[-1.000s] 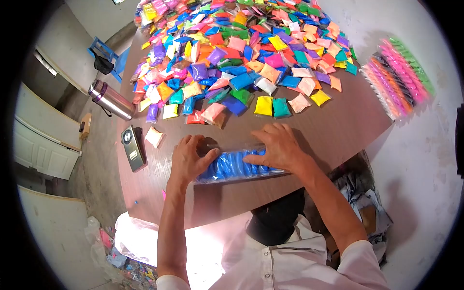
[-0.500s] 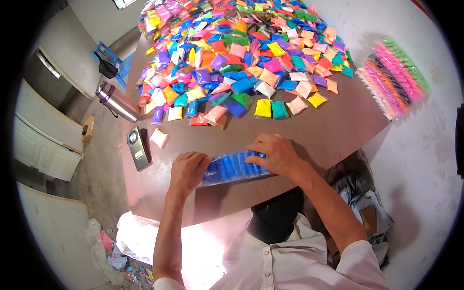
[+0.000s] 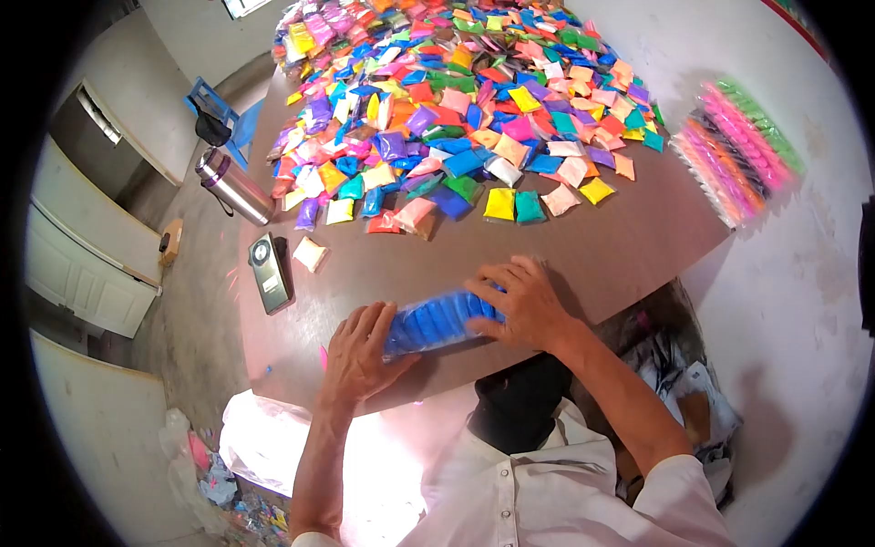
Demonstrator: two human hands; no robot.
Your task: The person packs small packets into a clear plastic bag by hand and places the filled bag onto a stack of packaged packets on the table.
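A long clear bag of blue packets (image 3: 437,321) lies slightly slanted near the table's front edge. My left hand (image 3: 363,354) grips its left end, with the fingers over the top and the thumb along the lower side. Around the right end, my right hand (image 3: 518,305) is closed, its fingers at the far side and its thumb on the near part; it is slightly blurred. Beyond the hands lie a yellow packet (image 3: 499,204) and a teal packet (image 3: 529,207), at the near edge of a large heap of colourful packets (image 3: 456,109).
At the left of the table (image 3: 638,237) are a steel flask (image 3: 234,187), a phone-like device (image 3: 270,273) and a pale packet (image 3: 310,254). Long bags of colourful packets (image 3: 734,155) lie at the right edge. A blue chair (image 3: 244,126) stands beyond the flask.
Both hands have closed further around the bag's ends. The bag has tilted, its left end nearer my body, and looks more compact. The whole view has shifted a little.
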